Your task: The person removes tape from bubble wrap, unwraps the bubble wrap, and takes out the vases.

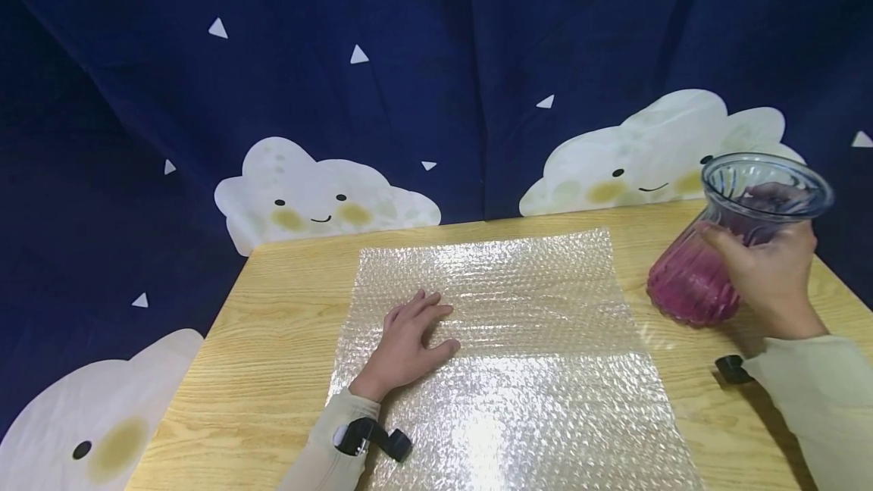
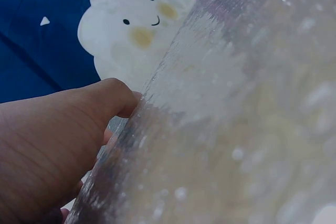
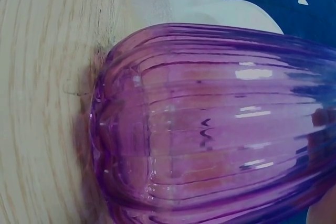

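A ribbed glass vase (image 1: 692,283), pink-purple below with a clear bluish flared rim, is at the right side of the table. My right hand (image 1: 780,275) grips it round the narrow neck, thumb on the near side; some fingers show only through the glass. In the right wrist view the vase's purple body (image 3: 210,124) fills the middle, its base close to the wood; whether it touches I cannot tell. My left hand (image 1: 405,347) rests on the left part of a sheet of bubble wrap (image 1: 525,301), fingers loosely spread and holding nothing.
The bubble wrap lies flat over the middle of a light wooden table (image 1: 286,309). Behind the table hangs a dark blue curtain (image 1: 409,97) printed with white clouds and triangles. A black wrist mount (image 1: 368,436) is strapped to the left sleeve.
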Motion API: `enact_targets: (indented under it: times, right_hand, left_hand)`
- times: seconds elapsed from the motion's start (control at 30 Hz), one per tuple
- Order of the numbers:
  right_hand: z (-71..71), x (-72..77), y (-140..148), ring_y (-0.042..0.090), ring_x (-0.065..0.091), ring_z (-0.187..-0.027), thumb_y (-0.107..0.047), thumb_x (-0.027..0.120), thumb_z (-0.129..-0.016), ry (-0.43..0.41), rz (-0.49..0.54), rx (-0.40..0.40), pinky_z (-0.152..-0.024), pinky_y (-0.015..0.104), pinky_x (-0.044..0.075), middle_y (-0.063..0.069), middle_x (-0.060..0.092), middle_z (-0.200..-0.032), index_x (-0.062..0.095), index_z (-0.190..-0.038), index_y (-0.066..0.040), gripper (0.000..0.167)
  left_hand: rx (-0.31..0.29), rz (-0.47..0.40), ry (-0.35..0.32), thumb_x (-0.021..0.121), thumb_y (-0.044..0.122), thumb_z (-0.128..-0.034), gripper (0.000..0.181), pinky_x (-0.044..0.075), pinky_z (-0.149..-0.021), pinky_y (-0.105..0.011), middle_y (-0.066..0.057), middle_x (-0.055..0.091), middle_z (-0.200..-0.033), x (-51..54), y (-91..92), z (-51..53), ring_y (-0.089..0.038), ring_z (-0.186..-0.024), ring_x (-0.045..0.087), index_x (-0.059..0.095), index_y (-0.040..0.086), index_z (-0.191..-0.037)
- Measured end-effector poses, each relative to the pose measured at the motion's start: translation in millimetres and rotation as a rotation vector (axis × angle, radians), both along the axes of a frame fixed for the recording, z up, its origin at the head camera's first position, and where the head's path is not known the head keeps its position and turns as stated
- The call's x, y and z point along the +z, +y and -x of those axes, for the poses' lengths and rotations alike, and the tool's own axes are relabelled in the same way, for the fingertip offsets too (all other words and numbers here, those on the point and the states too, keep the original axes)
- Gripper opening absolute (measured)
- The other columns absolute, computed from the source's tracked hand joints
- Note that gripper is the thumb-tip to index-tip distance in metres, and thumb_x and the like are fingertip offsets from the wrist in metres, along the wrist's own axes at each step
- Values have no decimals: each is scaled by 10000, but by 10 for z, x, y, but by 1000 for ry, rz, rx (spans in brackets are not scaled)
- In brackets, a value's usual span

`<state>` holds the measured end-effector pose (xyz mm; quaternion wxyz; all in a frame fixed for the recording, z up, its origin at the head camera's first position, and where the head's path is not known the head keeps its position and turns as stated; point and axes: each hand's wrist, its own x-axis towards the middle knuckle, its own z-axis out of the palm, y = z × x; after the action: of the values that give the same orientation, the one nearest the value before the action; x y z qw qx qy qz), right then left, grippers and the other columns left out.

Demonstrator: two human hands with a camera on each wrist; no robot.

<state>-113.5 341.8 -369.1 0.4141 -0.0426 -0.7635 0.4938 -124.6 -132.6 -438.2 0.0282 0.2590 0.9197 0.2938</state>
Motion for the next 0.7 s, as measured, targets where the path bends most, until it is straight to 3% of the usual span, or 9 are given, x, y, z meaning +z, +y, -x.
enact_targets:
  times: [0.53, 0.7]
  right_hand:
    - [-21, 16, 6, -90, 582, -1047, 4, 815, -750, -61, -9, -25, -932, 80, 434, -287, 612, -1179, 556, -1436, -219, 767]
    - [-32, 4, 17, -111, 566, -1071, -41, 836, -768, -124, -10, -54, -980, 78, 422, -289, 606, -1208, 538, -1457, -271, 785]
  left_hand:
    - [3, -2, 1, 692, 473, -921, 611, 171, -1269, -614, -100, 437, -1644, -4, -6, -10, -341, -1597, 282, 598, 188, -1452]
    - [0, -11, 10, 696, 461, -923, 602, 176, -1265, -621, -116, 444, -1637, 3, 0, -6, -359, -1590, 291, 603, 178, -1445]
